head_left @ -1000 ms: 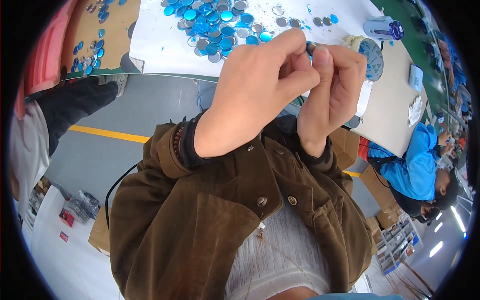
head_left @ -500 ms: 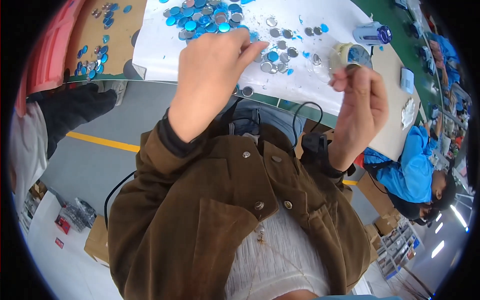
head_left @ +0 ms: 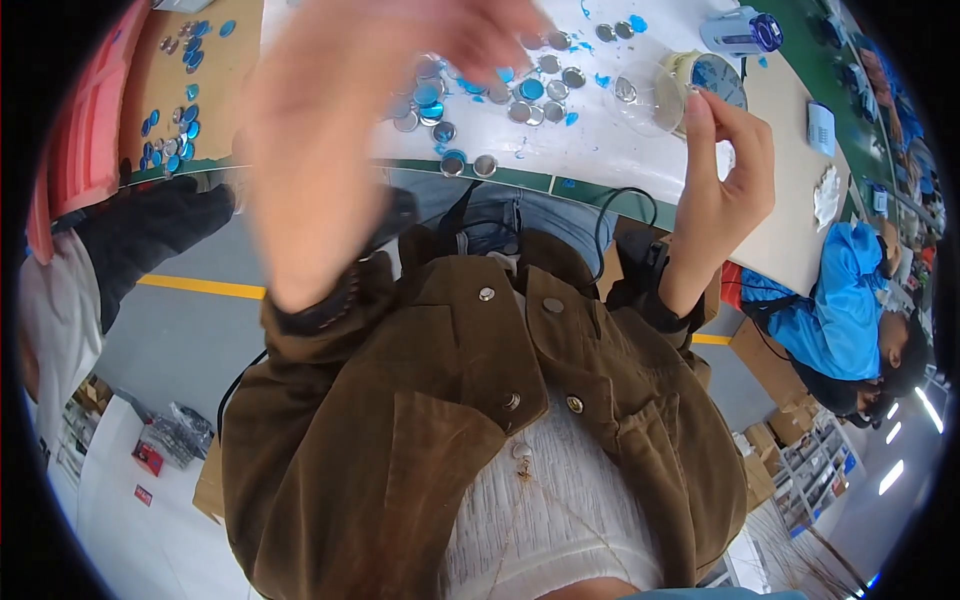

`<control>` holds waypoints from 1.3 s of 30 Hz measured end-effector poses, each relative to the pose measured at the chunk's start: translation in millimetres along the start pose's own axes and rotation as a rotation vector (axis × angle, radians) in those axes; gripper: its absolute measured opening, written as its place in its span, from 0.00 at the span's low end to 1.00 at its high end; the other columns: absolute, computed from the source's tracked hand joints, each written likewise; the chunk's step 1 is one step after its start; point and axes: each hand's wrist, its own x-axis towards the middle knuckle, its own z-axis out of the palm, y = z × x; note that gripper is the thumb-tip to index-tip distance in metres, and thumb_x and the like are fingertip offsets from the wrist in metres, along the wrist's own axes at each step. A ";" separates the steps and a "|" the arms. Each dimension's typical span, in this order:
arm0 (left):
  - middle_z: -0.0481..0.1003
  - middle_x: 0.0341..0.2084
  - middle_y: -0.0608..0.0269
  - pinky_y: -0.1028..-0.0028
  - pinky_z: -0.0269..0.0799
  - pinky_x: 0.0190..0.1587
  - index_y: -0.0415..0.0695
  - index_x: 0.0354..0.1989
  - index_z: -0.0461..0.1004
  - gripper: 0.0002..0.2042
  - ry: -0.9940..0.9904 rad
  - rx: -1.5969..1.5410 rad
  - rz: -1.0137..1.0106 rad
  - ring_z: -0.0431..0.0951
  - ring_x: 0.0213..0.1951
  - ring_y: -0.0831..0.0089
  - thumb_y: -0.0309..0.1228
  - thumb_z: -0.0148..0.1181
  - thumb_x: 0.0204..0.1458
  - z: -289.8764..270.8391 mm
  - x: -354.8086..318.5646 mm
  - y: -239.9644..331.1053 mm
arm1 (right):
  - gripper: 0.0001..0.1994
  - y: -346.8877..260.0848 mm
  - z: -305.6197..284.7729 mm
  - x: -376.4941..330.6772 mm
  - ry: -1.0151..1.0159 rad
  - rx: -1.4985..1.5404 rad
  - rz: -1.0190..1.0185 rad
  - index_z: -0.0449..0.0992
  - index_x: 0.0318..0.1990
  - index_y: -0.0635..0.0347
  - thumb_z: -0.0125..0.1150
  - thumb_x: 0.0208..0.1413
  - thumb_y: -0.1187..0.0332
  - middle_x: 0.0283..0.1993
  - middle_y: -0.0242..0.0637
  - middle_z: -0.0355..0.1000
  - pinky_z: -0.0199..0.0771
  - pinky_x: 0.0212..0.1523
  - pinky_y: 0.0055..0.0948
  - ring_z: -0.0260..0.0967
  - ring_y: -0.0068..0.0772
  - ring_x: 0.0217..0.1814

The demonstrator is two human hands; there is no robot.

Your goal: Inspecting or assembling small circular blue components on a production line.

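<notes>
Blue discs (head_left: 531, 89) near blurred left hand (head_left: 400, 40), grip unclear; right hand (head_left: 732, 165) pinches something small (head_left: 693, 91).

Counter (head_left: 785, 222), far right: pale-blue canister (head_left: 730, 33), dark-blue cap. Right side: small light-blue box (head_left: 821, 128); nearer, crumpled white scrap (head_left: 826, 196). Left: pinkish-red bin (head_left: 85, 125). Grey floor (head_left: 160, 335), yellow stripe (head_left: 205, 286). Right: co-worker in bright-blue jacket (head_left: 840, 310); cardboard box (head_left: 765, 352); shelving (head_left: 815, 470); ceiling light (head_left: 891, 477) glowing.

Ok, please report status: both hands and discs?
Left hand blurred, hiding some scattered discs. Right hand pinched near clear round piece; held item, if any, unclear.
</notes>
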 end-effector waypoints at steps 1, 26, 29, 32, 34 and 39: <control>0.68 0.17 0.59 0.72 0.65 0.25 0.39 0.25 0.66 0.01 0.051 0.174 0.338 0.70 0.21 0.69 0.23 0.49 0.45 -17.2 8.5 -1.7 | 0.06 4.6 0.2 2.4 0.000 -0.146 -0.094 0.72 0.31 0.66 0.56 0.44 0.77 0.26 0.35 0.67 0.63 0.29 0.18 0.63 0.23 0.27; 0.66 0.17 0.63 0.79 0.61 0.24 0.39 0.30 0.64 0.05 0.089 -0.262 -0.402 0.66 0.20 0.76 0.27 0.45 0.49 -25.6 -44.6 -77.3 | 0.06 6.7 71.9 -22.1 -0.397 -0.587 0.054 0.68 0.33 0.68 0.49 0.48 0.74 0.22 0.45 0.67 0.63 0.20 0.32 0.64 0.44 0.21; 0.66 0.17 0.63 0.80 0.61 0.24 0.39 0.30 0.64 0.06 0.134 -0.326 -0.514 0.65 0.19 0.77 0.28 0.44 0.49 -16.3 -56.3 -77.7 | 0.05 6.2 75.2 -21.5 -0.336 -0.517 0.003 0.69 0.32 0.67 0.51 0.47 0.75 0.21 0.43 0.66 0.62 0.19 0.30 0.64 0.40 0.19; 0.66 0.17 0.64 0.81 0.60 0.23 0.39 0.31 0.64 0.06 0.169 -0.384 -0.645 0.65 0.19 0.78 0.29 0.44 0.50 -11.6 -72.5 -66.9 | 0.05 -2.9 70.5 -22.5 -0.320 -0.415 0.006 0.70 0.31 0.66 0.54 0.45 0.76 0.20 0.41 0.65 0.62 0.18 0.27 0.63 0.35 0.18; 0.66 0.17 0.64 0.82 0.60 0.23 0.39 0.31 0.64 0.06 0.182 -0.404 -0.721 0.64 0.19 0.78 0.29 0.44 0.50 -13.6 -74.3 -57.5 | 0.07 -11.3 69.0 -20.0 -0.302 -0.273 0.037 0.72 0.32 0.65 0.57 0.42 0.77 0.20 0.39 0.65 0.62 0.18 0.23 0.63 0.30 0.18; 0.65 0.17 0.65 0.83 0.59 0.23 0.39 0.32 0.63 0.07 0.209 -0.465 -0.847 0.63 0.19 0.80 0.30 0.43 0.51 -10.8 -73.7 -59.3 | 0.11 -14.6 66.7 -24.6 -0.415 -0.066 -0.085 0.73 0.34 0.66 0.59 0.37 0.80 0.23 0.37 0.67 0.64 0.21 0.19 0.65 0.26 0.22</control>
